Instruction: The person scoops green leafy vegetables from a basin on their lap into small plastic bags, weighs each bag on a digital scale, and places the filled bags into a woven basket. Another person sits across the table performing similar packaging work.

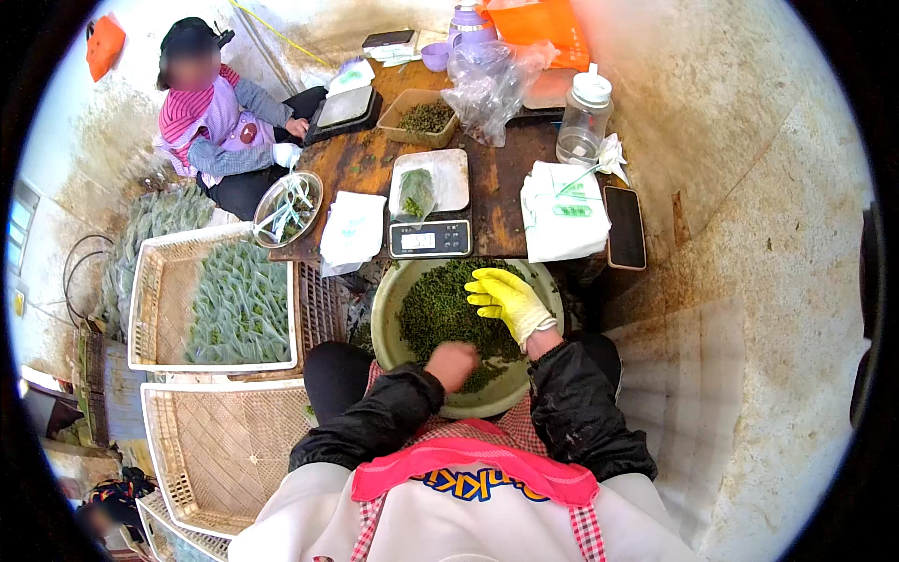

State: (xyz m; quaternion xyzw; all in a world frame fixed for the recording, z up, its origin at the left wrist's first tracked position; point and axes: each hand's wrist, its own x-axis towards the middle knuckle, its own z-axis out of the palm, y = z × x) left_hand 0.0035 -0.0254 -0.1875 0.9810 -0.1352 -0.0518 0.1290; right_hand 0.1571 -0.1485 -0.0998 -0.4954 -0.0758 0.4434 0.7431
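Observation:
A wide pale basin (381, 330) full of small green peppercorn-like berries (435, 302) stands before me, partly under the table's edge. My bare left hand (453, 365) is low over the near part of the berries; its fingers are blurred and I cannot tell what they hold. My right hand (507, 302), in a yellow rubber glove, is over the basin's right side, palm turned left, fingers extended, with nothing visible in it. Beyond the basin, a digital scale (430, 239) bears a clear plastic bag (417, 191) with green berries in it.
The wooden table (495, 211) holds stacked printed bags (565, 211), a phone (625, 228), a bottle (584, 119) and a tub (421, 116). Left are a crate (214, 365) of filled bags, another crate (225, 456) and a steel bowl (288, 211). A co-worker (218, 126) sits at upper left.

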